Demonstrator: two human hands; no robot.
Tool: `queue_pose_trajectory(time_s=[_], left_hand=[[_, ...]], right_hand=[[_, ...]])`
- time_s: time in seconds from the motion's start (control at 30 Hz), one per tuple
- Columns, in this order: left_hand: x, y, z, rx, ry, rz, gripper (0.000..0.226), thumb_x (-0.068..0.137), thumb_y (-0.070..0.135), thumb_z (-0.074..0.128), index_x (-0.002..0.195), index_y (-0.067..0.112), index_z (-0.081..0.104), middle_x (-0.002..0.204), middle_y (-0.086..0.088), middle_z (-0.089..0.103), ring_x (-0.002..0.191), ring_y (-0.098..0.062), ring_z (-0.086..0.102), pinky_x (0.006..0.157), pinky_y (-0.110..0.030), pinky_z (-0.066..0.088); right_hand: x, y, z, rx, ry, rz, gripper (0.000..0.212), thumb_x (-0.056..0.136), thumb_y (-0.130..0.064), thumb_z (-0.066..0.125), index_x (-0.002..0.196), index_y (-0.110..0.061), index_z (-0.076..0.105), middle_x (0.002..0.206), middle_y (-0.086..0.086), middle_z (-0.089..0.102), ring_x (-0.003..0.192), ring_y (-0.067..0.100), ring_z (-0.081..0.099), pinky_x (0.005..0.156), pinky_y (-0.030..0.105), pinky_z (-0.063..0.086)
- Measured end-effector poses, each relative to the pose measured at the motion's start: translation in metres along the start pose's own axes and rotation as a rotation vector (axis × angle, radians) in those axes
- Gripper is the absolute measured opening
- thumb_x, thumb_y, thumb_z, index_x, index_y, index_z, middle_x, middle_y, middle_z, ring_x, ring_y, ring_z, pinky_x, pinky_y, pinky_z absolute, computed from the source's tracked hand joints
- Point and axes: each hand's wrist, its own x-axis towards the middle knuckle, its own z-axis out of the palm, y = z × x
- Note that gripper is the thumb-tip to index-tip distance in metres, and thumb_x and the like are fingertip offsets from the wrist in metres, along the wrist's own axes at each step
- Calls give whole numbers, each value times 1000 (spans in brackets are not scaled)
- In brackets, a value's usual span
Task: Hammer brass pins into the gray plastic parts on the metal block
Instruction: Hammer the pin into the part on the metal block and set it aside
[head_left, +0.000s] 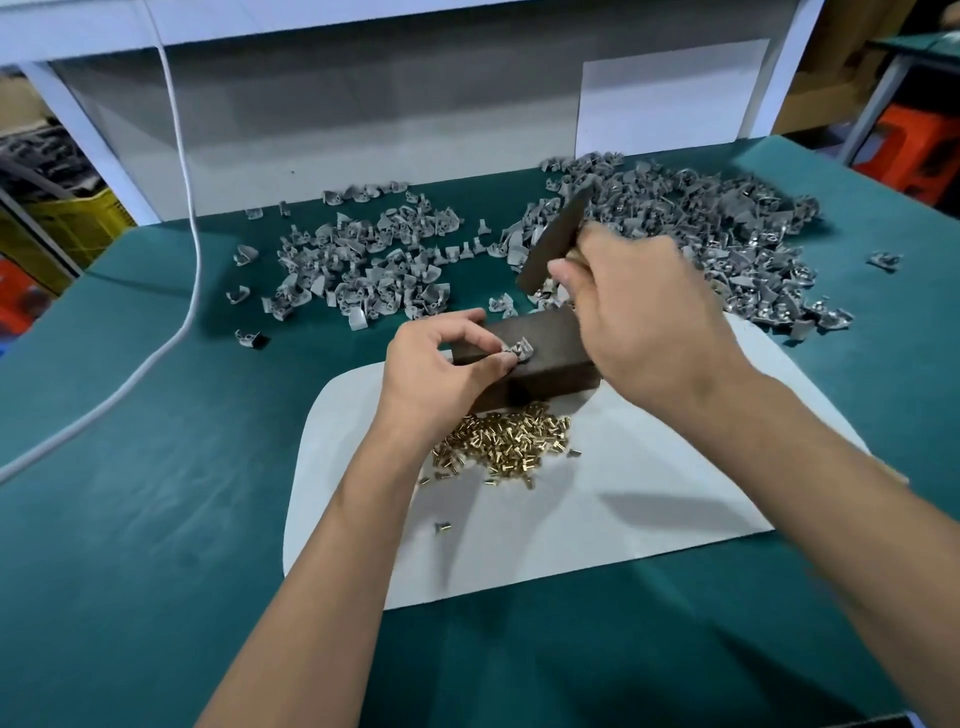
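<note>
head view: looking down on a green worktop (156, 493) with a white mat (649, 467) near the middle
metal block (545, 358): dark, lying on the far part of the white mat, partly hidden by both hands
gray plastic part (521, 349): on top of the block, at its left end
left hand (441, 374): fingers (488, 364) curled, pinching the gray plastic part against the block
right hand (639, 322): fingers wrapped round the hammer handle, just above the block's right end
hammer (556, 241): dark head tilted, raised above and behind the block, blurred
brass pins (509, 441): loose heap on the mat, just in front of the block; a few strays nearer
left pile of gray parts (363, 265): spread on the worktop behind the block
right pile of gray parts (727, 223): larger, far right
white cable (192, 249): trailing across the left side of the worktop
</note>
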Motion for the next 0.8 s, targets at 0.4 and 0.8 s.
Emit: queue_pose_trajectory(time_s=[0.4,0.8], left_hand=[[-1,3,-2,100,36,64,24,75,14,89,72,34,76,130,-2,67,132,-10,52,105,-21,37],[-1,1,-2,119,31,82,22,86,18,79,74,35,73,142,11,60,146,-9,26,111,-23,14]], right_hand=[[-2,2,15,-30,-218,40,22,107,-41,42,94,-25,48,71,-2,48,69,30,51,64,37,39],[-19,84,-10,-150,-32,321,26,90,-45,70,78,-25,60,68,2,63,67,32,58,58,32,43]])
